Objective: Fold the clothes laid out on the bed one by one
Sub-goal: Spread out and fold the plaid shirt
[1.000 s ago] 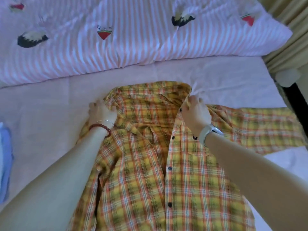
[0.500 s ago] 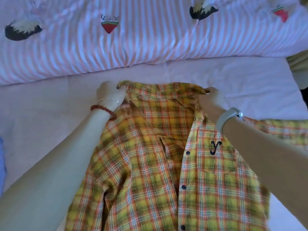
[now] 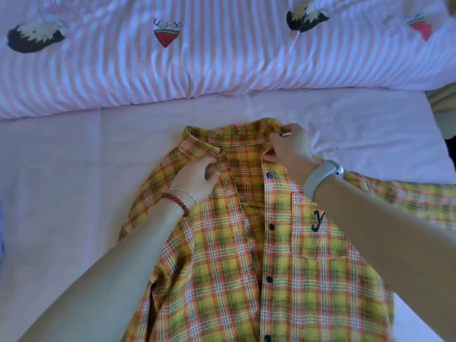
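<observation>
Squaring the collar before any fold — right hand [image 3: 290, 149] pinches the plaid shirt [image 3: 246, 267] collar near the bed's [image 3: 74, 181] far edge; left hand [image 3: 197, 177] grips the opposite placket, curled.

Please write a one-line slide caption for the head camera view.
Both hands, left and right, pinch the collar of a yellow-orange plaid button-up shirt on the pink bed sheet.

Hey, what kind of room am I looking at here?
Most likely a bedroom. A plaid shirt lies spread on a pink bed sheet, with a pink-striped duvet bunched along the far side. Both hands are at the shirt's collar, which fits folding laundry at home.
</observation>
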`<state>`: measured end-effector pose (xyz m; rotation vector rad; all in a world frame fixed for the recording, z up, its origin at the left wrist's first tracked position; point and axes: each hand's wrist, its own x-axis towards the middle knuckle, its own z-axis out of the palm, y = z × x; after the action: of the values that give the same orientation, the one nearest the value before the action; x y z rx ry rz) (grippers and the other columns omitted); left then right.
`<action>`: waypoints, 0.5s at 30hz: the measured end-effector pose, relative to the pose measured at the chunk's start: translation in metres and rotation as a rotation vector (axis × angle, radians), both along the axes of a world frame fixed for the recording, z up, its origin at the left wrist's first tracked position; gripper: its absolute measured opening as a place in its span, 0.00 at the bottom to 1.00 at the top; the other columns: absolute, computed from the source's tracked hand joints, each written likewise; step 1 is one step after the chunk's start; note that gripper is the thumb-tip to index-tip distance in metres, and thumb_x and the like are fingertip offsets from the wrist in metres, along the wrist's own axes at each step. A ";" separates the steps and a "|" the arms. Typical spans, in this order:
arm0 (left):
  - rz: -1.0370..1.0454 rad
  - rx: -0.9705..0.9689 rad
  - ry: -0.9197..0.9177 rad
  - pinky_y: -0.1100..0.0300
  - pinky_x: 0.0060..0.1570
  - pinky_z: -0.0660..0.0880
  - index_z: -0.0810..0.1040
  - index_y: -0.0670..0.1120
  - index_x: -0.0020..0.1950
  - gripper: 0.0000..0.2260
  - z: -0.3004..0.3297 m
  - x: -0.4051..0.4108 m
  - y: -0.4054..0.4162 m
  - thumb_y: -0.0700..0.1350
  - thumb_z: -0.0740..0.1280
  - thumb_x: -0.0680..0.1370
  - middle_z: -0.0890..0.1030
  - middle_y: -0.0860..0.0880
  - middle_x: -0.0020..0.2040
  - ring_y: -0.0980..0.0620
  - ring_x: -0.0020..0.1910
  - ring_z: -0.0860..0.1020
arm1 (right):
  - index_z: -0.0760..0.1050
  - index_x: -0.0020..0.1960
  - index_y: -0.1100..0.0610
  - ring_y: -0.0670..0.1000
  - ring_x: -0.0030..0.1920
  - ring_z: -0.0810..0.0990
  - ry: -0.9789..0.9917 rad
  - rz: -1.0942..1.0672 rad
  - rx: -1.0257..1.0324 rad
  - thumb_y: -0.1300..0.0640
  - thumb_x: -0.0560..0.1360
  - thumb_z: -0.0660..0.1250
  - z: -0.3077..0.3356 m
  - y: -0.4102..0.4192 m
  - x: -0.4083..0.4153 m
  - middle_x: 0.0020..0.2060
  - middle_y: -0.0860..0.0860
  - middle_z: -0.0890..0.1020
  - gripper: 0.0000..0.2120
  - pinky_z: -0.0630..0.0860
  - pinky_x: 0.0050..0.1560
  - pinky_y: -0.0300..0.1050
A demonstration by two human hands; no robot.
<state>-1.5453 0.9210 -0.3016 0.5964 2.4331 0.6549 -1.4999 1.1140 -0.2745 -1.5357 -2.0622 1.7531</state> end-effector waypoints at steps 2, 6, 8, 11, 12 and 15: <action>0.042 0.066 0.060 0.56 0.57 0.72 0.76 0.45 0.62 0.14 -0.001 0.018 0.001 0.47 0.63 0.78 0.79 0.48 0.58 0.48 0.58 0.75 | 0.68 0.62 0.57 0.47 0.25 0.81 -0.009 0.024 -0.030 0.63 0.78 0.61 -0.002 -0.002 -0.001 0.39 0.52 0.75 0.13 0.81 0.31 0.42; 0.093 0.167 -0.006 0.58 0.41 0.78 0.78 0.44 0.55 0.11 -0.004 0.078 0.019 0.48 0.61 0.79 0.81 0.48 0.51 0.51 0.44 0.78 | 0.63 0.69 0.58 0.49 0.32 0.80 -0.056 0.061 -0.147 0.65 0.78 0.60 -0.010 -0.007 0.008 0.45 0.54 0.75 0.20 0.81 0.36 0.42; 0.111 0.115 -0.102 0.56 0.44 0.78 0.72 0.44 0.65 0.18 -0.009 0.105 0.033 0.52 0.60 0.79 0.79 0.49 0.58 0.50 0.49 0.79 | 0.63 0.69 0.58 0.49 0.33 0.81 -0.058 0.093 -0.136 0.65 0.78 0.61 -0.012 -0.008 0.013 0.43 0.52 0.75 0.20 0.82 0.39 0.44; 0.224 0.110 -0.216 0.51 0.54 0.75 0.69 0.43 0.68 0.22 -0.017 0.122 0.053 0.54 0.62 0.78 0.80 0.49 0.54 0.47 0.56 0.76 | 0.69 0.58 0.58 0.49 0.34 0.81 -0.013 0.113 -0.080 0.63 0.78 0.63 -0.009 -0.008 0.015 0.42 0.53 0.76 0.10 0.82 0.42 0.48; 0.258 0.125 -0.203 0.50 0.55 0.74 0.74 0.42 0.62 0.18 -0.017 0.123 0.058 0.52 0.62 0.78 0.81 0.48 0.48 0.46 0.53 0.76 | 0.69 0.55 0.59 0.50 0.34 0.81 0.003 0.120 -0.062 0.63 0.77 0.63 -0.006 -0.008 0.016 0.41 0.53 0.76 0.07 0.82 0.42 0.49; 0.330 0.249 -0.110 0.56 0.44 0.73 0.76 0.42 0.40 0.12 -0.013 0.125 0.056 0.47 0.61 0.80 0.75 0.49 0.33 0.46 0.38 0.75 | 0.69 0.51 0.58 0.53 0.38 0.82 0.049 0.155 -0.032 0.63 0.77 0.63 0.004 -0.007 0.012 0.41 0.52 0.75 0.04 0.82 0.40 0.48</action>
<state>-1.4207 0.9770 -0.3142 0.2419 2.3838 1.1071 -1.4879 1.1070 -0.2700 -1.3590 -2.1943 1.8623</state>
